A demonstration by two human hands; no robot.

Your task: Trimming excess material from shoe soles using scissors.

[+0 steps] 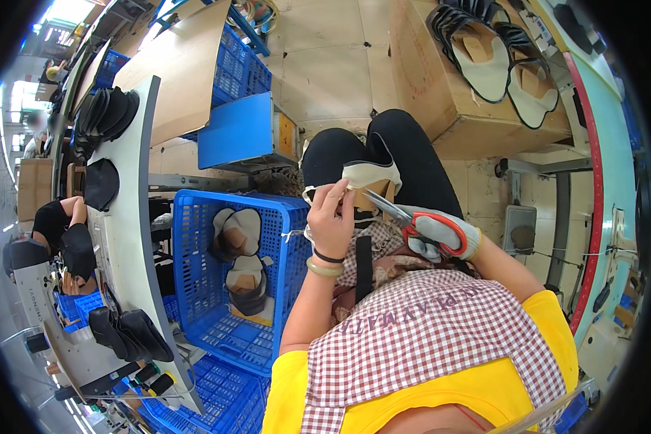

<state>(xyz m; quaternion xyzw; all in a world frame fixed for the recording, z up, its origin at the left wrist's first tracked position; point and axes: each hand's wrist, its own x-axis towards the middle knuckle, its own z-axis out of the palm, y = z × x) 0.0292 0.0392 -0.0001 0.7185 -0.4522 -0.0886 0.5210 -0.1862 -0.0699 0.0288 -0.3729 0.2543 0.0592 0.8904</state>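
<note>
Over my lap lies a shoe upper (375,174) with a cream lining and a dark edge. My left hand (331,220), bare, with a bangle and a black band at its wrist, pinches the upper's near left edge between thumb and fingers. In my right hand (464,233), which wears a pale glove, is a pair of scissors (385,205) with red and black handles. Its blades point up and left, their tips close to the upper and my left fingertips. Whether the blades touch the upper I cannot tell.
A blue crate (188,289) at my left holds several shoe uppers (244,278). More uppers (484,69) lie on a cardboard box (441,108) at the far right. Dark pieces (103,184) rest on a white table (126,239), where another person (58,224) sits beyond.
</note>
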